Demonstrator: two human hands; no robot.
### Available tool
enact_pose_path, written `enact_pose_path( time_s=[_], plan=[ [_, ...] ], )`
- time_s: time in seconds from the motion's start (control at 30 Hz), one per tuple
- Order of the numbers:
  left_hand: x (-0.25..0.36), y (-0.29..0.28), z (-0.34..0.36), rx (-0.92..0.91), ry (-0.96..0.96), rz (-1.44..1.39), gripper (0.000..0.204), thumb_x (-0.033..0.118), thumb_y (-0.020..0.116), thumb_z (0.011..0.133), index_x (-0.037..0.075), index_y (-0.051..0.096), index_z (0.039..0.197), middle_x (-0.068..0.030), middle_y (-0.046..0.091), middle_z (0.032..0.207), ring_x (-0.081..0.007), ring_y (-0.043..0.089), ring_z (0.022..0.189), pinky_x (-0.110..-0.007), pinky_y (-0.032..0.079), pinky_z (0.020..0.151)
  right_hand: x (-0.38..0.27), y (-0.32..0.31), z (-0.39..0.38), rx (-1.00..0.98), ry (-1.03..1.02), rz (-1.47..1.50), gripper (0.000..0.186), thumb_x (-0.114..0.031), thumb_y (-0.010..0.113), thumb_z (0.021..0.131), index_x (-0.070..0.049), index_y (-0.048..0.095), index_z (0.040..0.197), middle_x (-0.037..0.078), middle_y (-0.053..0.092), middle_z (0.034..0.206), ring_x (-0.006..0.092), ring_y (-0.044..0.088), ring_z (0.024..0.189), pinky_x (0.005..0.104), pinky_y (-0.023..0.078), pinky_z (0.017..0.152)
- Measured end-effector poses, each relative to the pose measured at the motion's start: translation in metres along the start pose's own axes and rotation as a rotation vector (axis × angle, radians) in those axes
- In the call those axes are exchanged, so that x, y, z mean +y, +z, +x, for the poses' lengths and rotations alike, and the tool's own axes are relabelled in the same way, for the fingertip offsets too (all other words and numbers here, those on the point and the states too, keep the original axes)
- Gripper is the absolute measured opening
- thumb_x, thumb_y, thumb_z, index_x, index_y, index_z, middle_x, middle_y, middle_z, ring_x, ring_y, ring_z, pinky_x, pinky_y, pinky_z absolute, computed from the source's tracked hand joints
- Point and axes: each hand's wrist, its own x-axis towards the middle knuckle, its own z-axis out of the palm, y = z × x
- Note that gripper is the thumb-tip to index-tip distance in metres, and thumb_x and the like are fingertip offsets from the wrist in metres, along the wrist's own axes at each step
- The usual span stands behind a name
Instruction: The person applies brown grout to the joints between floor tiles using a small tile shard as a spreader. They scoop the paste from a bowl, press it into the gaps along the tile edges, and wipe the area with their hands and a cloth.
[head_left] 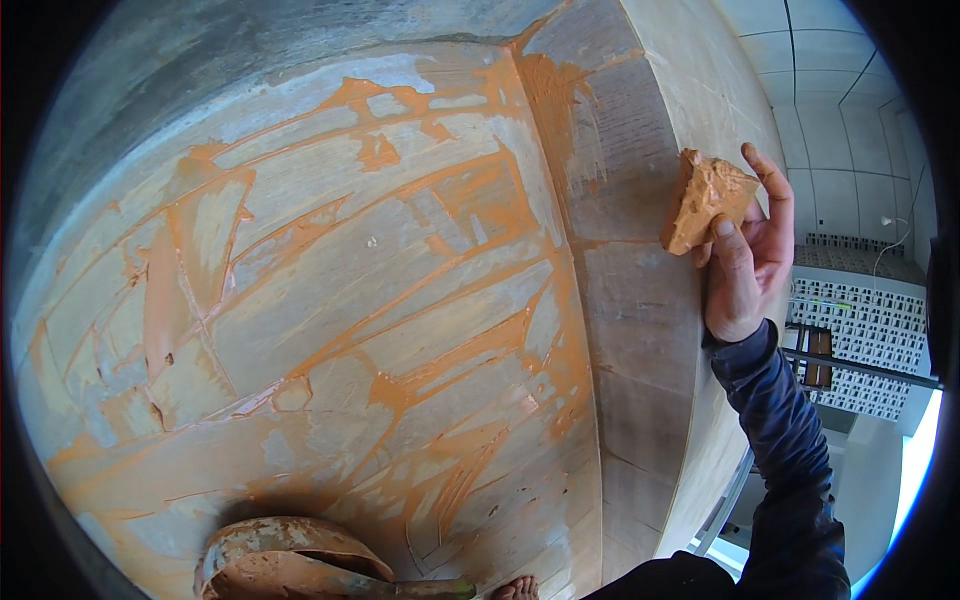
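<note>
My right hand (752,250) is raised at the upper right, its thumb and fingers closed on a small, squarish piece coated in orange-brown paste (708,202). The thumb presses its near side and one finger sticks up apart. What lies under the paste, I cannot make out. The piece is close to the grey tiled low wall (640,330); whether it touches cannot be told. My left hand is out of view. At the lower left, a paste-stained round bowl (290,535) sits on the floor (300,320), which is streaked with the same paste.
Thick paste (552,110) covers the far corner where floor meets low wall. A bare foot (517,588) shows at the bottom edge, beside a stick-like handle (435,588). Beyond the wall's pale top (720,90) lies a lower area with a white patterned block screen (860,340).
</note>
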Motion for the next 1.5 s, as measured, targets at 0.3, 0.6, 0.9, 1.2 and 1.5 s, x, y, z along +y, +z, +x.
enact_pose_path(
  time_s=[0.3,0.6,0.9,1.2,1.5],
  plan=[
    [0.035,0.018,0.017,0.095,0.27,-0.204,0.061,0.044,0.054,0.103,-0.003,0.053,0.142,-0.0241,0.059,0.138,-0.0328,0.06,0.123,-0.047,0.049,0.104,-0.002,0.005,-0.001,0.034,-0.008,0.098,0.051,-0.001,0.057,0.1,0.004,0.046,0.15,0.008,0.07,0.114,0.0046,0.056,0.073,0.0185,0.047,0.066],
    [0.152,0.06,0.048,0.104,-0.234,-0.7,0.056,0.046,0.044,0.11,-0.004,0.062,0.128,-0.0151,0.064,0.124,-0.0236,0.061,0.114,-0.039,0.051,0.101,0.009,-0.001,-0.001,0.003,-0.033,0.245,0.036,-0.002,0.058,0.103,0.001,0.05,0.138,0.009,0.07,0.119,0.0098,0.065,0.095,0.0232,0.054,0.068],
    [0.183,0.062,0.064,-0.08,-0.008,-0.556,0.064,0.05,0.036,0.111,-0.006,0.06,0.131,-0.0159,0.066,0.124,-0.0245,0.062,0.113,-0.038,0.049,0.101,0.015,0.004,-0.003,0.027,0.003,0.302,0.034,-0.004,0.06,0.103,0.0,0.052,0.136,0.008,0.072,0.119,0.0092,0.067,0.096,0.025,0.056,0.074],
    [0.188,0.063,0.059,-0.097,0.018,-0.631,0.06,0.044,0.034,0.114,-0.007,0.06,0.133,-0.0145,0.067,0.125,-0.0224,0.062,0.114,-0.037,0.049,0.101,0.009,0.009,-0.008,0.014,0.039,0.225,0.033,-0.007,0.063,0.104,0.002,0.06,0.135,0.009,0.074,0.125,0.0085,0.069,0.102,0.0247,0.055,0.086],
    [0.18,0.054,0.06,-0.064,0.065,-0.565,0.059,0.043,0.034,0.114,-0.007,0.061,0.131,-0.0138,0.068,0.123,-0.0209,0.063,0.112,-0.036,0.049,0.1,-0.034,0.085,-0.013,0.094,-0.152,-0.417,0.035,-0.007,0.069,0.09,-0.017,0.072,0.123,0.016,0.069,0.093,0.0361,0.069,0.094,0.0442,0.057,0.087]
  ],
)
